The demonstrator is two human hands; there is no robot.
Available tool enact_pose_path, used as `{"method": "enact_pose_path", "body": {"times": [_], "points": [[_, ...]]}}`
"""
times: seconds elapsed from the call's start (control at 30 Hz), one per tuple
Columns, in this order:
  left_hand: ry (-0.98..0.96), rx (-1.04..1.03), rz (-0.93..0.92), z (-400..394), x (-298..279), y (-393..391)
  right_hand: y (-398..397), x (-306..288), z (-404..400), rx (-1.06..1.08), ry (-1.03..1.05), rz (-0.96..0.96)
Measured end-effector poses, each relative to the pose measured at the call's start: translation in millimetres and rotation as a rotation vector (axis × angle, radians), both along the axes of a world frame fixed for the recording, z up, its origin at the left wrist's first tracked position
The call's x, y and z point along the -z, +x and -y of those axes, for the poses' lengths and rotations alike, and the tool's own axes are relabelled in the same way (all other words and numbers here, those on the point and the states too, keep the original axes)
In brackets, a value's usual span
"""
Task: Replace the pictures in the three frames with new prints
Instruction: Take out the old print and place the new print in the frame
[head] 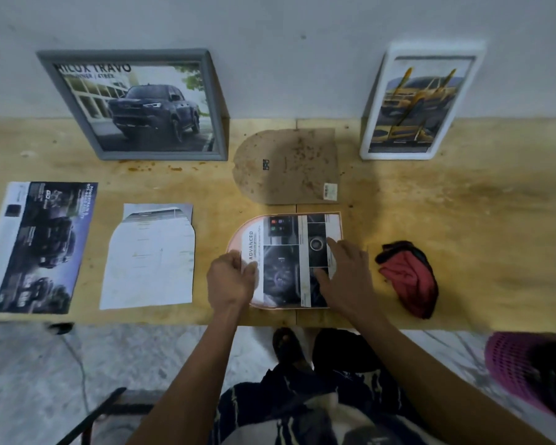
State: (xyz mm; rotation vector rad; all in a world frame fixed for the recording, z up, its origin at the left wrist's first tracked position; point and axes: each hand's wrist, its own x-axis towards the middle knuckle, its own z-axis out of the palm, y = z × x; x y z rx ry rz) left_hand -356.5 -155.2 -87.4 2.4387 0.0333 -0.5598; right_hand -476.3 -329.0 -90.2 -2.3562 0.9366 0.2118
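Because the print (pixel 289 261) is thin, limp paper, handle it by its edges. Left hand (pixel 230 281) pinches its rounded edge; right hand (pixel 347 274) presses flat, fingers spread, over the pink frame (pixel 238 239).

Colours on your bench, mostly yellowish wood

You've got a grey frame (pixel 132 104), white frame (pixel 421 101), pink arched frame (pixel 238 239), brown speckled backing board (pixel 286 165), red-and-black cloth (pixel 408 277).

arched pink frame (pixel 238 234) flat at table's near edge – new print (pixel 289 258) on it; brown backing (pixel 286 165) just behind.
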Motion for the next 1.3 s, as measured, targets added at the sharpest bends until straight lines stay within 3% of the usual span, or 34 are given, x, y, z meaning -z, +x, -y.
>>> {"method": "enact_pose_path", "body": {"times": [0.3,0.63,0.9,1.13,1.3], "points": [[0.011,-0.034,-0.013,7,0,-15,-15,12,-15,-0.068,-0.019,-0.060],[-0.169,-0.138,-0.063,16,-17,-17,-15,8,-12,-0.066,0.015,-0.059],[-0.417,-0.250,-0.008,-5,-34,-14,-9,-33,-13,0.016,0.024,0.146],[-0.518,-0.239,0.038,-48,-65,-21,23,-69,-26,-0.153,-0.069,0.289],[-0.550,-0.314,0.014,-82,-81,-24,49,-73,-46,-0.278,0.005,0.343]]}}
